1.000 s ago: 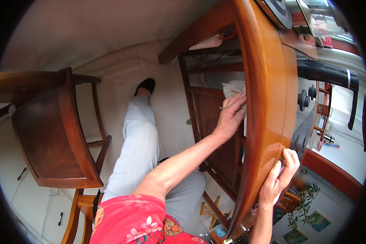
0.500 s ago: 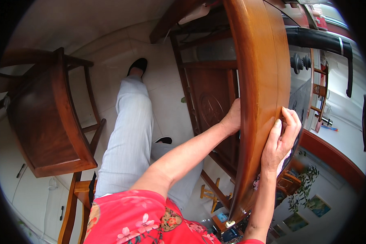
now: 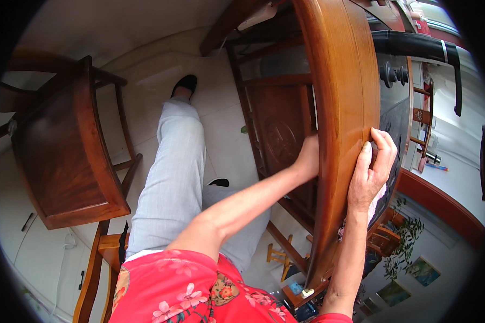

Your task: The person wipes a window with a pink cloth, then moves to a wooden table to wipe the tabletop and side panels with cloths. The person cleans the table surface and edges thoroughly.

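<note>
A thick brown wooden table edge (image 3: 342, 86) runs down the right half of the view. My left hand (image 3: 309, 151) reaches in beneath it; the fingers are hidden behind the wood. My right hand (image 3: 373, 169) rests on the tabletop side of that edge, fingers bent and apart from the thumb, tips touching the wood. A pale pink cloth (image 3: 379, 200) shows by the right wrist; whether the fingers touch it I cannot tell. Below the edge stands a dark panel with a carved round pattern (image 3: 280, 140).
A wooden chair (image 3: 64, 151) stands at the left. On the table a black pipe-like arm (image 3: 415, 43) and dark knobs (image 3: 393, 74) sit at the far right. A leafy plant (image 3: 407, 242) is at the lower right, a small wooden stool (image 3: 280, 255) under the table.
My left hand has gone slightly deeper behind the table edge. The right hand keeps its place on the wood, with the view shifted a little.
</note>
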Tool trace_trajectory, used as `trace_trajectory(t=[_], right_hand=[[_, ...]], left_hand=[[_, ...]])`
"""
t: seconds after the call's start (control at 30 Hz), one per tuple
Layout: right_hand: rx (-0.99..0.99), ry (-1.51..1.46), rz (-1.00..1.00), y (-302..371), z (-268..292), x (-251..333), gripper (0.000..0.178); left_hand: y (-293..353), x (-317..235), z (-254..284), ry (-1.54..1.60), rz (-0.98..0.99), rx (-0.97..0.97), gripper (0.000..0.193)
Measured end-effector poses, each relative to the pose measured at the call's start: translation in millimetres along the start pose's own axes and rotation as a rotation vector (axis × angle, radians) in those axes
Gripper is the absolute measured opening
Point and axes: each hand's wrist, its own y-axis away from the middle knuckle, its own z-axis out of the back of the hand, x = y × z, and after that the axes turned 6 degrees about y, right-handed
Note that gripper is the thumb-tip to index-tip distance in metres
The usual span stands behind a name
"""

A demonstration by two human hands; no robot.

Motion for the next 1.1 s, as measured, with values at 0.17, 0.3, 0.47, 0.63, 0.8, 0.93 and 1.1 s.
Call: trace_trajectory(t=[0.17, 0.3, 0.47, 0.63, 0.8, 0.93, 1.1], right_hand=[[-0.028, -0.003, 0.043, -4.2, -1.9, 0.2, 0.025], [-0.050, -0.002, 0.061, -8.3, -4.2, 3.4, 0.023], [-0.072, -0.003, 0.055, -8.1, -6.1, -5.5, 0.022], [-0.082, -0.007, 0.051, -5.7, -6.9, -4.8, 0.021], [-0.080, -0.001, 0.040, -6.6, -7.0, -4.2, 0.020], [-0.084, 0.004, 0.053, -6.8, -7.1, -5.7, 0.021], [-0.082, 0.001, 0.047, -7.1, -6.7, -4.7, 0.021]], left_hand=[[-49.8, -16.7, 13.9, 0.089, 0.120, -0.127, 0.006], [-47.8, -1.5, 16.6, -0.236, -0.132, -0.089, 0.010], [-11.3, -15.7, 5.9, -0.245, -0.081, 0.221, 0.030], [39.1, -8.4, -8.1, -0.029, 0.018, 0.327, 0.035], [92.5, 24.5, -36.9, 0.423, 0.306, 0.401, 0.038], [124.2, 27.2, -49.5, 0.557, 0.525, 0.578, 0.041], [136.0, 21.2, -54.1, 0.609, 0.658, 0.727, 0.041]])
